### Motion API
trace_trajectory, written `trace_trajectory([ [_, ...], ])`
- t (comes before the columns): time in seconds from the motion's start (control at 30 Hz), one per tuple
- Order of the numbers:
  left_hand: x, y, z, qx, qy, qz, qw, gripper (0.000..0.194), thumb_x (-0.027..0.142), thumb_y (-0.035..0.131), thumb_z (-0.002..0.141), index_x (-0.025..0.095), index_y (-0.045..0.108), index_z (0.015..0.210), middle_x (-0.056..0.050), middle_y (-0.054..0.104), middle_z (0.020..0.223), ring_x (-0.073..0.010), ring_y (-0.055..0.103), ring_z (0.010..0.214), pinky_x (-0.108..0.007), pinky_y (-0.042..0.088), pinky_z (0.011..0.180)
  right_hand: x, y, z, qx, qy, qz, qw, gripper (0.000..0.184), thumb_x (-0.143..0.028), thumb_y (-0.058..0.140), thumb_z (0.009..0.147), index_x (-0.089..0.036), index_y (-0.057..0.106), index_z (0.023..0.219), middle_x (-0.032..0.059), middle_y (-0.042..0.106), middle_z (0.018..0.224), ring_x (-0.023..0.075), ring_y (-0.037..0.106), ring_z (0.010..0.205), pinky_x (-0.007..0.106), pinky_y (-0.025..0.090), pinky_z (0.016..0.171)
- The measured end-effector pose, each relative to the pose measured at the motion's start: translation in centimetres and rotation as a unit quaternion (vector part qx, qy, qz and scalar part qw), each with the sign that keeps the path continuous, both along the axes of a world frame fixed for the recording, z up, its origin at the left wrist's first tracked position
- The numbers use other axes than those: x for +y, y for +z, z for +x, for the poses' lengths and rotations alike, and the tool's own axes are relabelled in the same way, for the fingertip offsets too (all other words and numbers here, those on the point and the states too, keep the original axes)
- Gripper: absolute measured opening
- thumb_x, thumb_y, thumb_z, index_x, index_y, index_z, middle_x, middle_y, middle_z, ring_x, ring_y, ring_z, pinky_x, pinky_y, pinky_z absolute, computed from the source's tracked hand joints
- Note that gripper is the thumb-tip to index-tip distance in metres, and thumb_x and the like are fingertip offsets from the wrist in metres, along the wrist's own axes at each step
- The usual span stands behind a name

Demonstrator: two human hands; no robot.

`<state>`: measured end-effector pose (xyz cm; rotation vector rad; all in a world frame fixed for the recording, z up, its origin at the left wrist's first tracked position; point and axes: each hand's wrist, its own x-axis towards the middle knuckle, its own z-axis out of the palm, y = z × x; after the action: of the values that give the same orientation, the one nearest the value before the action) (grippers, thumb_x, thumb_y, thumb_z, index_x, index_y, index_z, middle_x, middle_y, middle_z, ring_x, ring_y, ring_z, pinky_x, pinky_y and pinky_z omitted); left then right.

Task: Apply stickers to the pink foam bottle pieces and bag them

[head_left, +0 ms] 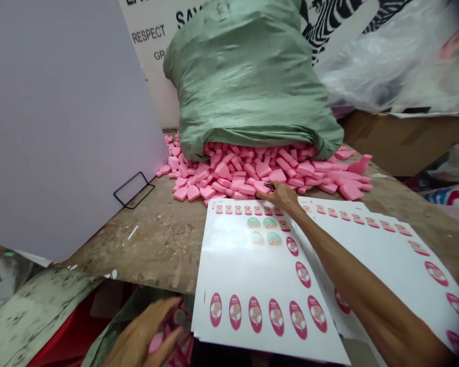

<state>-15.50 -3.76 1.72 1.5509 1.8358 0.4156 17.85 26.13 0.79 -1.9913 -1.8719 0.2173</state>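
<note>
My right hand (283,198) is closed around a thin dark pointed tool (268,185), possibly tweezers, at the far edge of a sticker sheet (229,260). Round and oval pink-and-white stickers remain along its edges, and pale green ones sit near the upper middle. Just beyond the fingertips lies a heap of pink foam pieces (237,178). Below the table's front edge, my left hand (147,331), smeared by motion, has its thumb and fingers apart. Beneath it are more pink pieces (179,351) in an open green bag (112,318).
A large green sack (248,76) spills foam across the table (153,255). More sticker sheets (378,255) lie under my right forearm. At left stand a white panel (69,112) and a black wire frame (133,191). A cardboard box (398,142) is at the right.
</note>
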Motion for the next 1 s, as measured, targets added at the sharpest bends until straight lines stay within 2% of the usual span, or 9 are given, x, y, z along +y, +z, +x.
trace_trajectory([
  [0.07, 3.4, 2.2, 4.3, -0.173, 0.011, 0.020, 0.985, 0.032, 0.045, 0.055, 0.083, 0.025, 0.070, 0.102, -0.007, 0.071, 0.105, -0.0268, 0.065, 0.097, -0.035, 0.051, 0.085, -4.1, 0.5, -1.0, 0.037, 0.001, 0.030, 0.999, 0.065, -0.064, 0.062, 0.068, -0.014, 0.058, 0.110, 0.0166, 0.068, 0.105, 0.0310, 0.063, 0.095, 0.038, 0.046, 0.074],
  [0.13, 6.6, 3.3, 8.8, -0.320, 0.080, 0.093, 0.939, 0.032, 0.042, 0.061, 0.081, 0.020, 0.069, 0.102, -0.010, 0.069, 0.107, -0.0251, 0.064, 0.097, -0.031, 0.051, 0.081, -9.3, 1.0, -2.4, 0.127, 0.056, 0.033, 0.990, 0.061, -0.063, 0.065, 0.066, -0.019, 0.057, 0.107, 0.0113, 0.069, 0.102, 0.0267, 0.065, 0.088, 0.036, 0.048, 0.071],
  [0.27, 10.2, 2.0, 14.4, -0.461, 0.151, 0.157, 0.860, 0.044, 0.036, 0.068, 0.077, 0.022, 0.061, 0.118, -0.009, 0.063, 0.119, -0.0235, 0.057, 0.111, -0.029, 0.046, 0.092, -16.9, 1.3, -4.1, 0.253, 0.207, -0.045, 0.944, 0.040, -0.054, 0.063, 0.075, -0.022, 0.058, 0.100, 0.0048, 0.068, 0.097, 0.0196, 0.064, 0.085, 0.031, 0.050, 0.071],
  [0.33, 10.7, 0.6, 15.0, -0.488, 0.164, 0.143, 0.845, 0.043, 0.042, 0.064, 0.080, 0.019, 0.062, 0.116, -0.009, 0.065, 0.111, -0.0226, 0.061, 0.101, -0.030, 0.049, 0.085, -17.2, 0.7, -3.4, 0.250, 0.209, -0.059, 0.943, 0.035, -0.052, 0.054, 0.083, -0.023, 0.057, 0.102, 0.0042, 0.068, 0.091, 0.0181, 0.063, 0.077, 0.032, 0.048, 0.068],
  [0.47, 11.1, -1.2, 14.7, -0.583, 0.144, 0.050, 0.798, 0.046, 0.044, 0.069, 0.075, 0.010, 0.062, 0.107, -0.010, 0.065, 0.095, -0.0172, 0.064, 0.079, -0.029, 0.053, 0.072, -14.2, -1.6, -0.4, 0.088, 0.097, 0.023, 0.991, 0.029, -0.045, 0.046, 0.088, -0.020, 0.056, 0.100, 0.0058, 0.066, 0.077, 0.0212, 0.057, 0.068, 0.035, 0.040, 0.065],
  [0.6, 11.6, -1.4, 14.9, -0.615, 0.186, 0.016, 0.766, 0.035, 0.035, 0.078, 0.066, 0.010, 0.062, 0.085, -0.003, 0.062, 0.078, -0.0120, 0.060, 0.070, -0.025, 0.053, 0.068, -12.8, -3.7, 0.2, -0.033, 0.129, 0.109, 0.985, 0.017, -0.033, 0.049, 0.087, -0.020, 0.059, 0.092, 0.0072, 0.067, 0.085, 0.0238, 0.056, 0.082, 0.035, 0.033, 0.071],
  [0.7, 11.8, -1.2, 15.0, -0.647, 0.182, -0.018, 0.740, 0.033, 0.035, 0.075, 0.069, 0.011, 0.059, 0.083, -0.007, 0.064, 0.084, -0.0179, 0.065, 0.076, -0.033, 0.055, 0.072, -13.1, -4.3, -0.3, -0.072, 0.139, 0.146, 0.977, 0.017, -0.031, 0.049, 0.089, -0.019, 0.060, 0.086, 0.0072, 0.067, 0.082, 0.0232, 0.053, 0.082, 0.035, 0.029, 0.071],
  [0.8, 12.1, -1.5, 15.0, -0.636, 0.167, -0.010, 0.753, 0.035, 0.039, 0.070, 0.073, 0.011, 0.056, 0.090, -0.012, 0.066, 0.092, -0.0234, 0.068, 0.080, -0.039, 0.055, 0.074, -13.3, -4.2, -0.4, -0.049, 0.160, 0.137, 0.976, 0.016, -0.031, 0.049, 0.088, -0.020, 0.060, 0.083, 0.0053, 0.066, 0.078, 0.0214, 0.052, 0.080, 0.034, 0.028, 0.070],
  [1.0, 13.1, -3.6, 15.4, -0.479, 0.173, 0.065, 0.858, 0.038, 0.039, 0.071, 0.070, 0.013, 0.058, 0.094, -0.007, 0.066, 0.082, -0.0212, 0.068, 0.075, -0.030, 0.054, 0.066, -13.3, -3.8, 0.0, 0.006, 0.205, 0.107, 0.973, 0.014, -0.029, 0.053, 0.086, -0.021, 0.060, 0.076, 0.0022, 0.064, 0.072, 0.0194, 0.051, 0.076, 0.032, 0.029, 0.071],
])
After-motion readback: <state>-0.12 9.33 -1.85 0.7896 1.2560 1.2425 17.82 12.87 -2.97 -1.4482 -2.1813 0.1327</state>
